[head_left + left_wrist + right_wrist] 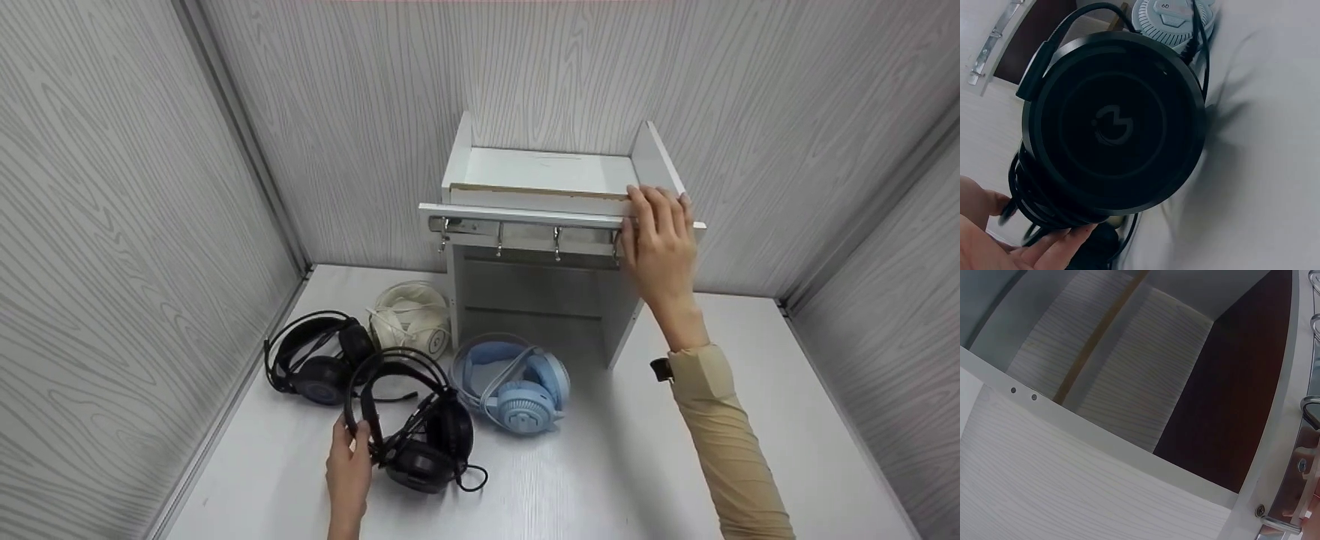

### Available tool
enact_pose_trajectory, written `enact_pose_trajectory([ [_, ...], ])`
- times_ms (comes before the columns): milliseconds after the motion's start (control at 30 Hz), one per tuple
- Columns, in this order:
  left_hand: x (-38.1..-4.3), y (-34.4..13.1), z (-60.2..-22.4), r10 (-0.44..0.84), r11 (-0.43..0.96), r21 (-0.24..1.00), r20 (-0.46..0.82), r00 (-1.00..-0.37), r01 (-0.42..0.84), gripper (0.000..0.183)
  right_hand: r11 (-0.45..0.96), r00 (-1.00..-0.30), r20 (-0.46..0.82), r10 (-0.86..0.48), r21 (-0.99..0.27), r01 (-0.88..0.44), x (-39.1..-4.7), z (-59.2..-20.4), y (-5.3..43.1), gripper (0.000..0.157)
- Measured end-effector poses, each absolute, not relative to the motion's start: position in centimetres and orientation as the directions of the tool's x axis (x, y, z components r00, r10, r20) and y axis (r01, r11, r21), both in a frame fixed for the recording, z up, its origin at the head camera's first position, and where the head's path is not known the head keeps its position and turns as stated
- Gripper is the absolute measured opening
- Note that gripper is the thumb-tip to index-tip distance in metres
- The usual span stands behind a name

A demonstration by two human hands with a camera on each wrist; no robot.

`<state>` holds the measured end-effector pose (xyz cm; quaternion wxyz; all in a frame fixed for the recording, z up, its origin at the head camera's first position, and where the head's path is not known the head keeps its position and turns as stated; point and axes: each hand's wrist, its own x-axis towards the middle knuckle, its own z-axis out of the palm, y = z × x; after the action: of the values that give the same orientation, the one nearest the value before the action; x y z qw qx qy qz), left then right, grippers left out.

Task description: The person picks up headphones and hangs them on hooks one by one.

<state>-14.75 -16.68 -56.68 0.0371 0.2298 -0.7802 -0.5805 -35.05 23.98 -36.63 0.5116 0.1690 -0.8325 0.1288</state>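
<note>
My left hand (349, 472) grips a black over-ear headset (424, 465) by the left side of its headband. Its round earcup, with a pale logo, fills the middle of the left wrist view, and a cable is bundled beside it. My right hand (664, 244) holds the right end of a white shelf unit's front hook rail (525, 215), fingers over the top edge and thumb in front. Several metal hooks (557, 244) line that rail, all bare. Only a sliver of the right hand shows at the right wrist view's edge.
A second black headset (321, 379) lies at the left, beside a white headset (409, 319) against the shelf's left leg. A light blue headset (525, 409) lies before the shelf opening. Grey wood-patterned panels (360, 112) enclose the white table (750, 405) at the back and sides.
</note>
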Motion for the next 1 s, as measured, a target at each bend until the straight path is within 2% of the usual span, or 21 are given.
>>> enact_pose_trajectory([
  [167, -14.9, -16.2, -56.1, -0.407, 0.268, 0.930, -0.128, -0.904, -0.252, 0.063, 0.915, -0.423, 0.893, -0.154, -0.032, -0.402, -35.1, -36.5, 24.0, 0.039],
  [300, -15.1, -15.9, -55.9, -0.401, 0.235, 0.946, -0.114, -0.909, -0.223, 0.064, 0.914, -0.427, 0.891, -0.154, -0.035, -0.404, -35.2, -36.6, 24.0, 0.039],
  [633, -16.0, -15.5, -56.2, -0.435, 0.153, 0.977, -0.066, -0.898, -0.146, 0.051, 0.914, -0.425, 0.893, -0.150, -0.038, -0.403, -35.0, -36.7, 24.0, 0.039],
  [1000, -16.3, -14.8, -56.8, -0.443, 0.124, 0.987, -0.042, -0.896, -0.107, 0.058, 0.914, -0.424, 0.894, -0.144, -0.044, -0.404, -35.1, -36.7, 24.0, 0.037],
])
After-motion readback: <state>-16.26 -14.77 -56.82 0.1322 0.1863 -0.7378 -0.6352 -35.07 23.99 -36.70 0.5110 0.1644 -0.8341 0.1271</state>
